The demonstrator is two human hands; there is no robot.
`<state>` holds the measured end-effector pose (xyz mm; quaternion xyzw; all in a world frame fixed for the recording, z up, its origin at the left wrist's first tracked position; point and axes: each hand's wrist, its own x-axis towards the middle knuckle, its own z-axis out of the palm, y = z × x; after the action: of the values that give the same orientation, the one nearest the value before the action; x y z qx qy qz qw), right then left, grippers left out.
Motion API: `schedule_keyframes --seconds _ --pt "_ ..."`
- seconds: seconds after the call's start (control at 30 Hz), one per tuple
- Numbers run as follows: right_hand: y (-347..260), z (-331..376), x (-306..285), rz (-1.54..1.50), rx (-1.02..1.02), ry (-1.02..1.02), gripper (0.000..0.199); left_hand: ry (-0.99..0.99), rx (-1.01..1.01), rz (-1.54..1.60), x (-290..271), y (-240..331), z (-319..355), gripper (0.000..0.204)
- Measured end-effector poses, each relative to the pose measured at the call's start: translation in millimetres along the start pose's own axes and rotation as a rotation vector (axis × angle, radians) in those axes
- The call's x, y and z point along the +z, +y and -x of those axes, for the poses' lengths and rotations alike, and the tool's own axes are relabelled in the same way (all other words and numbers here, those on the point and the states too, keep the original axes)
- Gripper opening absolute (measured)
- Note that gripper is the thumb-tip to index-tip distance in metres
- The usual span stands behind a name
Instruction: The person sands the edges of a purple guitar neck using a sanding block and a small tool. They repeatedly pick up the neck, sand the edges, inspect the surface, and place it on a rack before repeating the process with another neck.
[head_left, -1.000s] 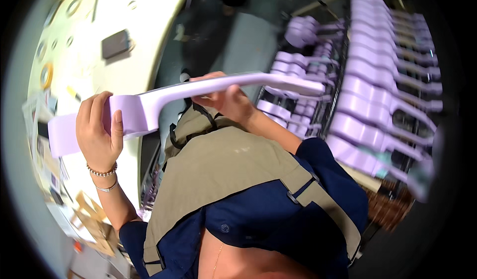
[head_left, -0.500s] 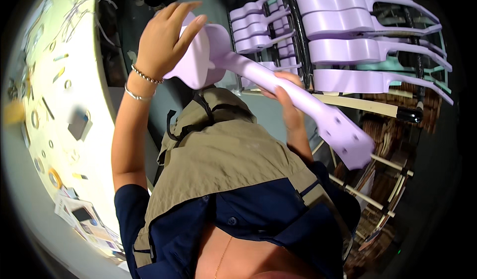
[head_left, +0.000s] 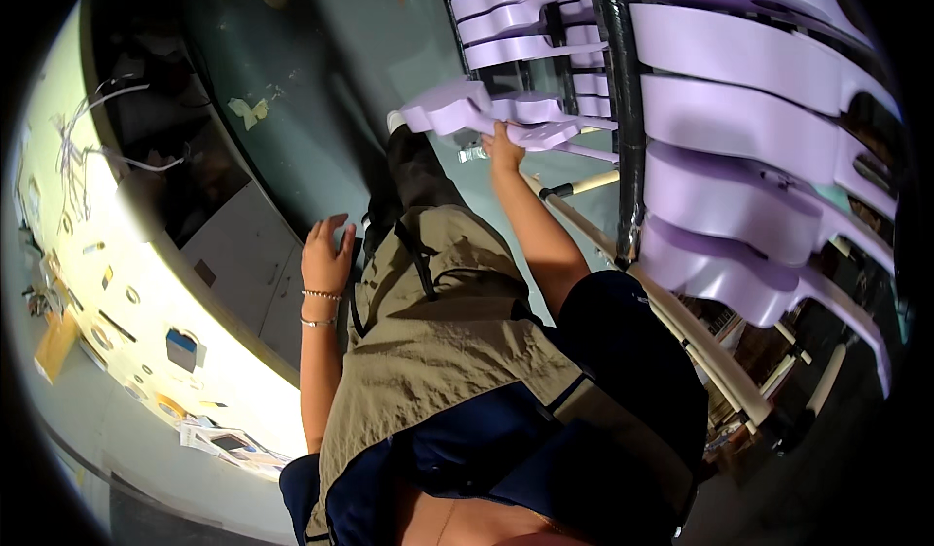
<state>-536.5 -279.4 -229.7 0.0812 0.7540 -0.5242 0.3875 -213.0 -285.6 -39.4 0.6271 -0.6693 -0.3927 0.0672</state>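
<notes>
A lilac guitar (head_left: 449,108), its body at the far middle, is held by the neck in my right hand (head_left: 504,147). The fingers wrap round the neck, and the guitar sits low, beside the lower tiers of the rack. Nothing is in my left hand (head_left: 327,257); it hangs at my left side with the fingers apart. More lilac guitar bodies (head_left: 744,118) lie stacked on their sides in the rack at right. Smaller-looking ones (head_left: 501,20) rest on the rack farther off.
A dark wrapped rack post (head_left: 623,108) rises close to my right arm. Pale rails (head_left: 700,337) with dark joints run along the right side. At left is a bright worktable (head_left: 195,371) with tape rolls, cables and papers, above a cabinet (head_left: 248,259). My shoe (head_left: 395,120) shows on the green floor.
My left hand has let go of the guitar body and dropped to my side. My right hand has carried the guitar forward and down beside the rack, and my view has turned and shifted.
</notes>
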Motion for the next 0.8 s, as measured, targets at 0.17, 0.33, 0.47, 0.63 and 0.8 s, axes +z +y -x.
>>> schedule_keyframes --seconds 0.17,0.33,0.47,0.63,0.8 --pt "-19.8 -63.3 -1.1 -0.046 0.022 0.168 0.044 -0.083 -0.087 0.013 20.6 -0.2 -22.2 0.023" --pt "-38.5 -133.2 -20.0 -0.035 0.014 0.339 0.045 -0.112 -0.070 0.026 30.2 14.2 -50.3 0.023" --pt "-56.0 -180.1 -41.7 -0.048 0.010 0.273 0.051 -0.147 -0.076 0.029 34.7 17.1 -61.5 0.022" --pt "-60.8 -238.8 -63.7 -0.026 0.132 0.377 0.043 -0.175 -0.084 0.034 34.8 11.5 -68.3 0.021" --pt "-66.9 -291.7 -98.0 -0.373 0.230 0.489 0.042 -0.197 -0.121 0.036 31.0 8.9 -79.0 0.022"
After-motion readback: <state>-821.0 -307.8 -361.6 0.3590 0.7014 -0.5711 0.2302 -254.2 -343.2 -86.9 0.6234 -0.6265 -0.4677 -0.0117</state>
